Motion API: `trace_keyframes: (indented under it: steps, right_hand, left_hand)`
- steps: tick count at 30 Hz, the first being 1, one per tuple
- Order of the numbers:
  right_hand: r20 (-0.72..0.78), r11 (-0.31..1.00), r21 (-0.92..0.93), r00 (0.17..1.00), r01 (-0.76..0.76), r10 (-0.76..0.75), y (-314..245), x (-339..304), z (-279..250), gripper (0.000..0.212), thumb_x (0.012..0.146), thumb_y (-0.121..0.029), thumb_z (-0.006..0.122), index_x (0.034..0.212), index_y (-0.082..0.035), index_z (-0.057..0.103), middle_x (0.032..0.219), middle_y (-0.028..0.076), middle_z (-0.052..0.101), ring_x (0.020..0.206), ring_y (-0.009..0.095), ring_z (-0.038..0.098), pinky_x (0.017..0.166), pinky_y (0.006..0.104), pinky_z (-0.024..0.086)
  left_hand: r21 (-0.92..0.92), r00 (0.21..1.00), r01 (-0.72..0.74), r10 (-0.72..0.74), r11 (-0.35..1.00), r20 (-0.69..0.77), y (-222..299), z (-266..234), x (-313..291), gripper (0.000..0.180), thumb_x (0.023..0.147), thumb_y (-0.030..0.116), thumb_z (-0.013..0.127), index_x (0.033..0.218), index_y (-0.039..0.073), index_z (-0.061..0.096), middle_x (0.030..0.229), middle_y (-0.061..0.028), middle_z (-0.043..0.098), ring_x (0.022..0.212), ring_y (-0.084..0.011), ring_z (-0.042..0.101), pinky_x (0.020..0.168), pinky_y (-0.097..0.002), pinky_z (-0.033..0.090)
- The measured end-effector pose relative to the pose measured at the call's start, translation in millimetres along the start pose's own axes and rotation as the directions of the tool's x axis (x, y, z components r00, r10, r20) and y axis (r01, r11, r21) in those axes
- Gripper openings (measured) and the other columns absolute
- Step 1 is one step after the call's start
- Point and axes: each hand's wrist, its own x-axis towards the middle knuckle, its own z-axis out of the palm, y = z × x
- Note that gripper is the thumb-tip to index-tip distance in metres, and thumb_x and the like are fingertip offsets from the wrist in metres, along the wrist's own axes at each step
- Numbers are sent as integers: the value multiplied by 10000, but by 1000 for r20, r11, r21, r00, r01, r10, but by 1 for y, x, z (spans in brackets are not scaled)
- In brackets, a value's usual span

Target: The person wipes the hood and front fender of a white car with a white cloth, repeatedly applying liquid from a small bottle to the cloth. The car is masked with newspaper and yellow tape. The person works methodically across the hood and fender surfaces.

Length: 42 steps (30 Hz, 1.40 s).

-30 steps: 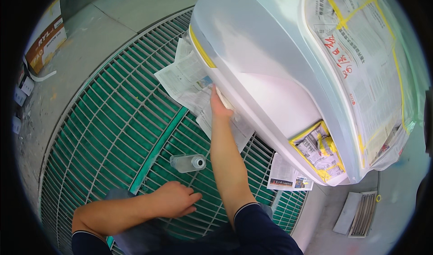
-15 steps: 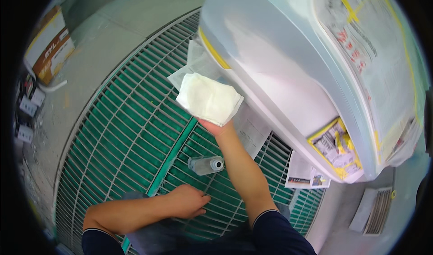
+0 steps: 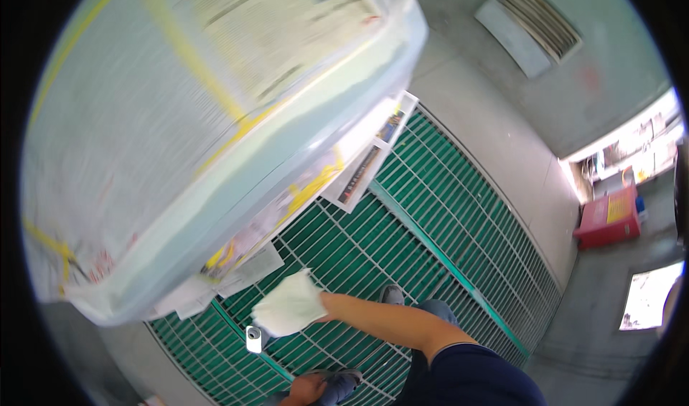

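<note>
My right hand [image 3: 326,307] grips a folded white cloth [image 3: 291,304], which covers most of its fingers. Just past the cloth's lower edge, a clear bottle [image 3: 254,339] shows in part above the grating, the rest hidden by the cloth. My left hand [image 3: 307,389] is low in the picture beside my leg and shoe, its fingers not clearly visible. A large pale curved panel [image 3: 287,162], its upper part masked with printed paper and yellow tape, fills the upper left.
Metal grating [image 3: 445,212] over green sheeting forms the floor. Loose printed papers [image 3: 355,176] lie under the panel's edge. A red box [image 3: 608,218] stands by the wall at right, and a louvred vent [image 3: 531,22] is at the upper right.
My view has swung to the right, so the panel now lies at the left, and the red box and bright openings show. The cloth stays in my right hand and now overlaps the bottle.
</note>
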Motion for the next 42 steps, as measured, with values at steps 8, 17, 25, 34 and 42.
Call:
trace_keyframes:
  steps: [8, 17, 25, 34, 42]
  right_hand:
    - [-178, 814, 221, 843, 538, -508, -185, -265, 58, 496, 1079, -345, 423, 1421, -29, 594, 1430, 146, 640, 1257, 307, 662, 1102, 490, 517]
    - [-456, 500, 49, 464, 865, -759, -398, -374, 44, 459, 1064, -292, 440, 1411, -25, 577, 1402, 134, 645, 1261, 269, 632, 1081, 413, 508]
    - [-580, 633, -106, 469, 767, -666, -576, -382, -28, 487, 1068, -373, 454, 1398, -40, 586, 1322, 113, 689, 1167, 259, 670, 965, 421, 546]
    - [-651, 717, 267, 669, 644, -358, -596, -180, -134, 549, 1068, -467, 469, 1399, -45, 586, 1300, 108, 696, 1108, 256, 691, 898, 429, 567]
    - [-439, 784, 472, 878, 404, -188, -630, -129, -146, 696, 1036, -637, 493, 1423, -64, 569, 1266, 100, 707, 1063, 243, 707, 854, 422, 583]
  left_hand:
    - [178, 988, 96, -116, 979, 100, 230, -193, 89, 352, 858, 337, 753, 1079, 65, 716, 1052, -157, 747, 980, -378, 704, 868, -486, 558]
    - [194, 998, 68, -63, 979, -32, 410, -290, 364, 791, 869, 396, 796, 1461, -25, 482, 1470, -333, 495, 1358, -494, 488, 1127, -521, 410]
    - [294, 957, 146, -210, 945, 201, 465, -223, 612, 904, 865, 574, 742, 1517, 25, 440, 1541, -333, 374, 1389, -518, 407, 1132, -571, 395]
    - [206, 921, 357, -381, 911, 87, 475, -256, 717, 725, 825, 435, 793, 1423, 107, 545, 1479, -275, 419, 1321, -501, 445, 1081, -578, 422]
    - [221, 718, 676, -696, 703, 18, 493, -264, 767, 659, 804, 416, 799, 1362, 112, 628, 1489, -227, 454, 1357, -442, 456, 1112, -533, 427]
